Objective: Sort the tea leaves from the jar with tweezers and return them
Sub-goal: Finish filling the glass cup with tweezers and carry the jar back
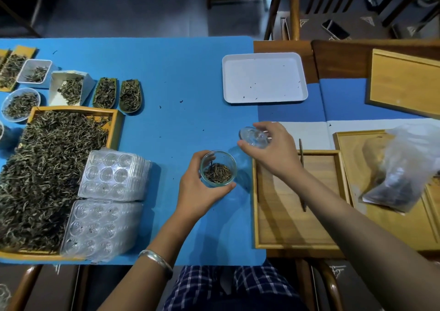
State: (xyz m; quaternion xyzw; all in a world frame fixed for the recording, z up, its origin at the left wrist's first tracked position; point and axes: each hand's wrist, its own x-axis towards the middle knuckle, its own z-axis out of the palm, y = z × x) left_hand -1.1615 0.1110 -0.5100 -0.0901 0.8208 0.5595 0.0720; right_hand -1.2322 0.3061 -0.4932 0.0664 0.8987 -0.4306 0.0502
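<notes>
Blue mat covers most of the table; big wooden tray of loose tea far left, white tray w/ a few specks up centre-right, empty wooden tray on the right. Jar sits on the mat, centre, just left of that wooden tray, lid off. Left hand wraps round its side from the left, fingers curled on the glass, steadying it. Right hand is above and right of the jar, fingertips pinched on the glass lid, held clear of the mouth.

Handling, my read: jar is glass, so stiff, smooth, prob. slippery and breakable; grip round the wall, not the rim. Tea leaves lie in the bottom, dry, wiry, very light, brittle; pinch gently, single strands. Tweezers lie on the wooden tray's left part, just under the right forearm, untouched, near the jar.
</notes>
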